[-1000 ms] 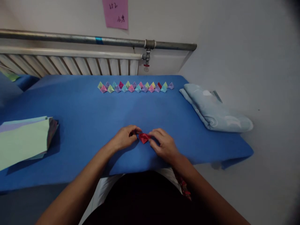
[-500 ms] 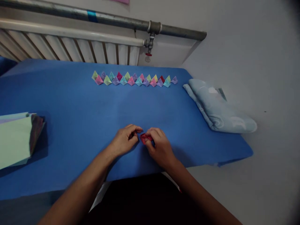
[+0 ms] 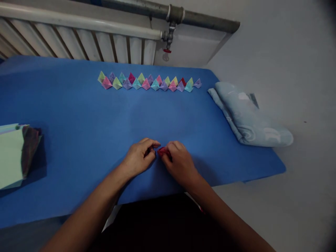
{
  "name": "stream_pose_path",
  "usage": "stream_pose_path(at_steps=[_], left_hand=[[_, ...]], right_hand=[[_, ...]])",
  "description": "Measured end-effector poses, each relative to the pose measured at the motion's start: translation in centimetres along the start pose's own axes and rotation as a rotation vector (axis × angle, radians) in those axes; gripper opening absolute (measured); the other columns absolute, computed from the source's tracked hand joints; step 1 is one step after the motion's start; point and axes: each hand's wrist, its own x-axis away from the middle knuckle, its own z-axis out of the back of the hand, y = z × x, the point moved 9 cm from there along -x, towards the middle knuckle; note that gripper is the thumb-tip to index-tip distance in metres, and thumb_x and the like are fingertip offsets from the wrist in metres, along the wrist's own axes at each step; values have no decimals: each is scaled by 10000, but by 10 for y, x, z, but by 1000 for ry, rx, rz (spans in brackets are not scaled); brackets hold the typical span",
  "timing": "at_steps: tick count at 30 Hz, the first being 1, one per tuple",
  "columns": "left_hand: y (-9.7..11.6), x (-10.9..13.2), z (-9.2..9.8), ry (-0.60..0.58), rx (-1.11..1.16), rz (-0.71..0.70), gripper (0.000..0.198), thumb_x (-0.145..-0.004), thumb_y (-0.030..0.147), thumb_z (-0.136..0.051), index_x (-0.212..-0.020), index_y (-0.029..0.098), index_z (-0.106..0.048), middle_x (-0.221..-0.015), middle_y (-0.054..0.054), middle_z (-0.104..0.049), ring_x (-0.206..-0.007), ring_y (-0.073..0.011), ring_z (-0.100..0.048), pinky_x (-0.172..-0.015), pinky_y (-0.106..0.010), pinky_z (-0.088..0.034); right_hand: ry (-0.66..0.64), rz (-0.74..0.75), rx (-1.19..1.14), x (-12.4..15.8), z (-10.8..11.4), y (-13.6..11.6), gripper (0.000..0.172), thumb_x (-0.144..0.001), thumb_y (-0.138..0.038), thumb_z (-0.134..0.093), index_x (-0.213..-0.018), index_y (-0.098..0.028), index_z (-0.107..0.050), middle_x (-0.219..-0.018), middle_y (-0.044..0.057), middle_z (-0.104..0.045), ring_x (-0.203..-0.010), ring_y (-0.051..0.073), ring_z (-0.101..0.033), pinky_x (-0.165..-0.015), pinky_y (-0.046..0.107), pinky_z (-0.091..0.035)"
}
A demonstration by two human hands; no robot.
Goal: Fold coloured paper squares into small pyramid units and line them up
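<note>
My right hand (image 3: 181, 162) pinches a small red folded paper (image 3: 162, 151) between thumb and fingers, just above the blue table cover. Its fingers hide most of the paper. Close by on the left, my left hand (image 3: 141, 154) rests with curled fingers. A gap shows between its thumb and forefinger, and I see nothing held there. The left fingertips lie beside the red paper; whether they touch it I cannot tell. Farther back, folded paper pieces (image 3: 146, 84) in pink, green, purple, blue, yellow and red stand in two staggered rows.
A stack of coloured paper sheets (image 3: 10, 157) lies at the left. On the right is a folded light-blue blanket (image 3: 249, 119) against the wall. The table's blue cover (image 3: 86, 115) reaches back to a white radiator (image 3: 99, 42) and a metal pipe (image 3: 210, 22).
The right fingers have closed further over the red paper, so less of it shows. My left hand stays nearly still. The view has shifted slightly.
</note>
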Motion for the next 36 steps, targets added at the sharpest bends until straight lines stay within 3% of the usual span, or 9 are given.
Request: stream_pose_path(at_steps=[9, 16, 22, 36], left_hand=[[-2, 0, -1, 8, 8, 6, 269, -816, 132, -493, -1031, 212, -633, -859, -4, -616, -672, -109, -554, -673, -258, -477], [-1, 0, 1, 12, 13, -15, 277, -821, 125, -483, -1043, 200, -630, -859, -9, -617, -693, -115, -565, -693, -264, -483], [-3, -1, 1, 7, 25, 12, 279, -817, 120, -481, -1036, 203, -631, -873, -10, -628, -699, -113, -571, -703, -262, -490], [-4, -3, 4, 15, 51, 18, 286, -828, 111, -479, -1034, 220, -644, -894, -13, -634, -752, -125, -587, -727, -267, -493]], right_hand=[[-51, 39, 93, -6, -1, -5, 155, -851, -164, -446, -760, -196, -568, -801, 70, -567, -778, 204, -524, -712, 337, -424], [-275, 108, 251, -20, -7, -13, 151, -831, -160, -500, -774, -161, -640, -822, 106, -606, -778, 229, -544, -693, 358, -419], [-360, 158, 398, -27, -7, -22, 138, -832, -202, -559, -817, -145, -683, -818, 125, -626, -806, 269, -564, -692, 388, -360], [-394, 356, 322, -29, -13, -25, 115, -830, -206, -571, -780, -173, -669, -815, 82, -619, -795, 226, -532, -725, 373, -336]])
